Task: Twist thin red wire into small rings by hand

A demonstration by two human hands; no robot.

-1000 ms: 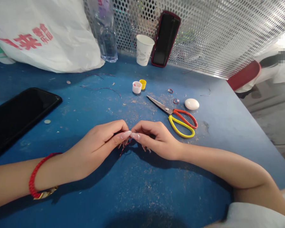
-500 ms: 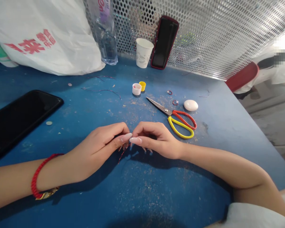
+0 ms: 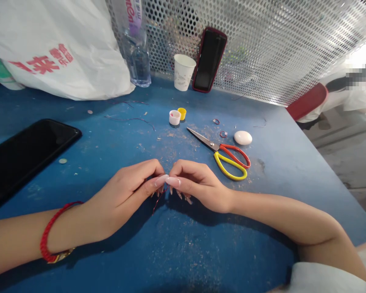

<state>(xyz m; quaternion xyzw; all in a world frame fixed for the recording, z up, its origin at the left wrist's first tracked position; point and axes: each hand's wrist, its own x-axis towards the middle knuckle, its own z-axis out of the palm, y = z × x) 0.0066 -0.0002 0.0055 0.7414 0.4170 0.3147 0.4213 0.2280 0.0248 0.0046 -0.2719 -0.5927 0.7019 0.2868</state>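
My left hand and my right hand meet over the table, thumb tips touching, each in a pinch. A thin red thread runs between them, its loose end hanging below my left fingertips. The part inside the pinch is hidden by my thumbs. A braided red bracelet circles my left wrist. Just beyond my right hand lie scissors with one red and one yellow handle. Two small thread rings and a white egg-shaped object are close to them.
A white cap and a yellow cap stand behind the scissors. Along the perforated metal screen are a paper cup, an upright phone, a bottle and a plastic bag. Another phone lies at left.
The camera view has shifted slightly, so the things at the back sit a little lower. My right hand's lower fingers have moved a little; both hands keep their pinch on the thread.
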